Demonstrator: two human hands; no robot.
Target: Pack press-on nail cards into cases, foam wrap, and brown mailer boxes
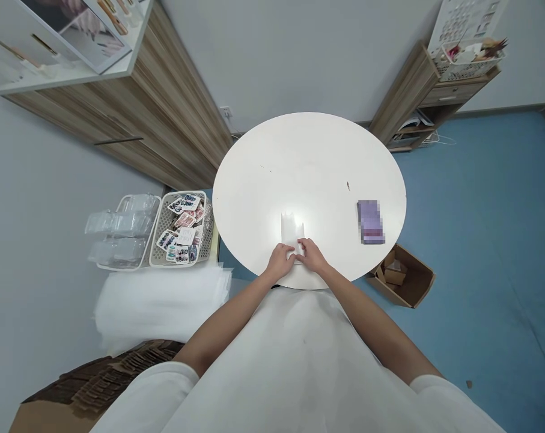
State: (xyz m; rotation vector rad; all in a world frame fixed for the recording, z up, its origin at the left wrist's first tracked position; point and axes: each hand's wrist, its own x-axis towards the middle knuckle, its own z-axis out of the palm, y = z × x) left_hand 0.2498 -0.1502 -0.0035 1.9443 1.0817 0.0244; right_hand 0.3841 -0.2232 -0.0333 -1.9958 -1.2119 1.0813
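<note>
A thin white sheet (289, 227), translucent and with its sides standing up a little, lies near the front edge of the white round table (308, 156). Its exact kind is hard to make out. My left hand (280, 262) grips the near left part of it with curled fingers. At the near right side, my right hand (312, 257) pinches the same sheet, its fingertips close to those of the left. Both hands partly cover the sheet's near end. A purple pixelated object (371, 222) rests on the table to the right.
Left of the table stand a basket (152, 255) of printed nail-design cards and another with clear plastic packs (132, 224). White sheets (159, 304) are piled below them, near folded brown cardboard (114, 376). An open cardboard box (410, 282) sits on the floor at right.
</note>
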